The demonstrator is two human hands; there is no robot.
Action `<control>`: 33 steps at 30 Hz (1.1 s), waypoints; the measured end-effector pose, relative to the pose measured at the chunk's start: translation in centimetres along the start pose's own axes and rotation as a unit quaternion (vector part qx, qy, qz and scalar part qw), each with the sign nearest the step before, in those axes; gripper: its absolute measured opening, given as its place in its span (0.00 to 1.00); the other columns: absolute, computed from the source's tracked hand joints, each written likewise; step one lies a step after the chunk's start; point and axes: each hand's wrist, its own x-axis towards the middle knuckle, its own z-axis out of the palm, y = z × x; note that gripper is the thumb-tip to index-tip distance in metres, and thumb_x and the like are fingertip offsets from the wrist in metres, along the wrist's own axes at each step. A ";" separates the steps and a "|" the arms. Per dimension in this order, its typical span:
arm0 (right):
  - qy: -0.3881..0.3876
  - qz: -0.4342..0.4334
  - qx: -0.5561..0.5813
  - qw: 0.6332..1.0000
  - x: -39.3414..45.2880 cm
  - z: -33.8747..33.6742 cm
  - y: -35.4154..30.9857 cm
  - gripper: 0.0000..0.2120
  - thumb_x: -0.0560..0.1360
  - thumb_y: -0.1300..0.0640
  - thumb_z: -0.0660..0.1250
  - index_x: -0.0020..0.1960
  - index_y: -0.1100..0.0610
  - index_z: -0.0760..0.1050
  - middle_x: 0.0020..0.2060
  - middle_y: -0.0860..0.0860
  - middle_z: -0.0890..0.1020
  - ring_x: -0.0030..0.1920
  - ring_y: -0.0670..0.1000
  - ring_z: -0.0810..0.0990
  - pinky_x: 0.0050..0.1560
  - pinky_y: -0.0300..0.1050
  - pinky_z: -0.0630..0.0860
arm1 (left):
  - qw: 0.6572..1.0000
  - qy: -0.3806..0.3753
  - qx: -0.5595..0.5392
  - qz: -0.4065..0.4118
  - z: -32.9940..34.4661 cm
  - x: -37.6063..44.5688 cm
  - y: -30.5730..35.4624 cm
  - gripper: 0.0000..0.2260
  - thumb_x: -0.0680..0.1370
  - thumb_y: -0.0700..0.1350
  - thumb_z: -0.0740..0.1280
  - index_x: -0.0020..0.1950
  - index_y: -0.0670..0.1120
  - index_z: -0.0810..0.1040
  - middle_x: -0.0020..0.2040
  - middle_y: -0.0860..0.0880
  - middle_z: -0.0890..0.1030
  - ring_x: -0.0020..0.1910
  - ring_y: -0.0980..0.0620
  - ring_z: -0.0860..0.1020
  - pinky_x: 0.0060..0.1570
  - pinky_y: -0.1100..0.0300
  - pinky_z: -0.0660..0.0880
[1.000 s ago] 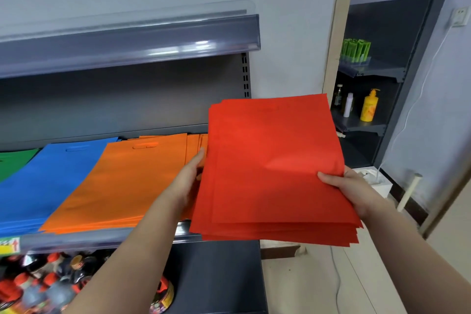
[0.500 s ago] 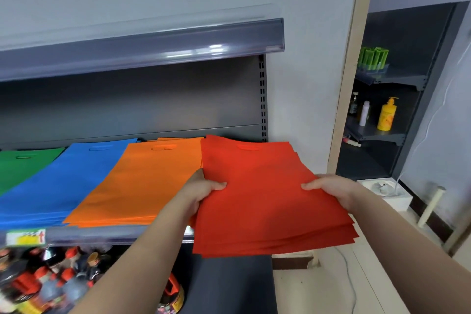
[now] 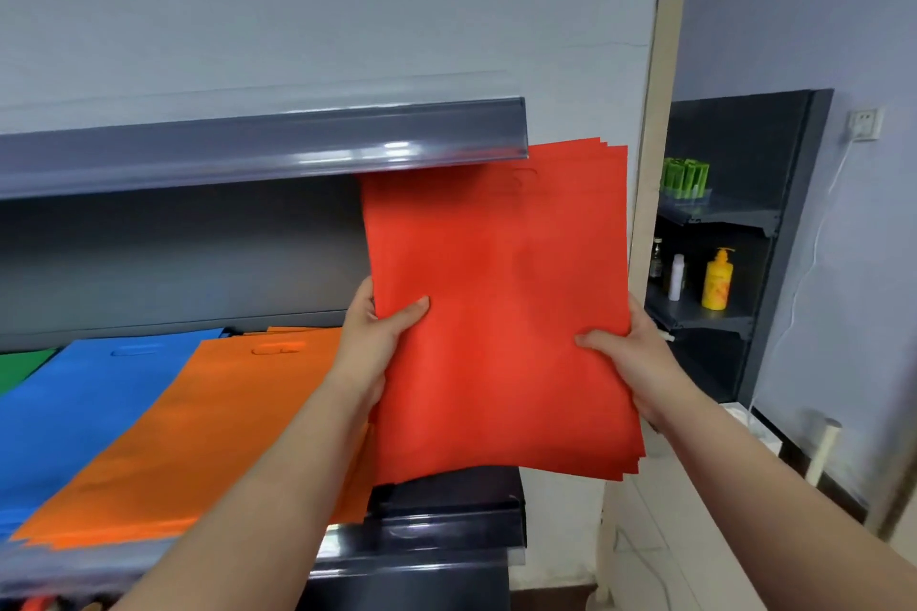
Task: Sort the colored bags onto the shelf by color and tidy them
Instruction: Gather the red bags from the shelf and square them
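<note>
Your left hand [image 3: 377, 342] and right hand [image 3: 627, 357] pinch the stack of red bags [image 3: 501, 313] by its side edges, upright above the shelf [image 3: 446, 518], beside the orange bags [image 3: 198, 432]. Handling: light, floppy, probably slippery between layers; grip low, both sides.

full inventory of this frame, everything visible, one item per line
red bags: one stack, red, held upright in front of the shelf's right end, top edges fanned
orange bags: one stack, orange, flat on the shelf, left of the red stack
blue bags: one stack, blue, left of the orange
green bags: one stack, green, far left, mostly cut off
shelf: dark grey, bare at its right end
upper shelf: grey, above
yellow pump bottle: one, side shelf at right
green items: cluster, above it
left hand: grips stack's left edge
right hand: grips right edge
</note>
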 end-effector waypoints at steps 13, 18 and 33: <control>-0.022 -0.065 0.075 0.995 0.4 -1.0 1.1 0.26 0.61 0.62 0.75 0.58 0.53 0.75 0.49 0.51 0.84 0.46 0.50 0.84 0.40 0.41 0.79 | 0.997 -0.045 0.027 0.057 -1.2 -1.0 -0.6 0.20 0.65 0.41 0.74 0.56 0.47 0.77 0.46 0.54 0.84 0.45 0.57 0.82 0.44 0.65 0.76; 0.035 -0.087 0.009 0.996 2.0 1.2 0.3 0.12 0.70 0.65 0.72 0.51 0.54 0.78 0.46 0.51 0.83 0.43 0.48 0.82 0.40 0.38 0.79 | 0.986 0.057 0.106 0.113 0.0 1.3 -2.1 0.12 0.73 0.38 0.71 0.55 0.44 0.78 0.51 0.50 0.81 0.46 0.57 0.78 0.48 0.67 0.73; -0.034 -0.070 -0.015 0.997 2.1 2.5 -0.1 0.21 0.72 0.64 0.70 0.62 0.51 0.73 0.51 0.49 0.83 0.48 0.48 0.83 0.44 0.41 0.80 | 0.990 -0.003 0.120 0.081 0.9 2.3 -1.5 0.14 0.73 0.37 0.71 0.58 0.46 0.76 0.51 0.50 0.82 0.47 0.54 0.80 0.46 0.68 0.77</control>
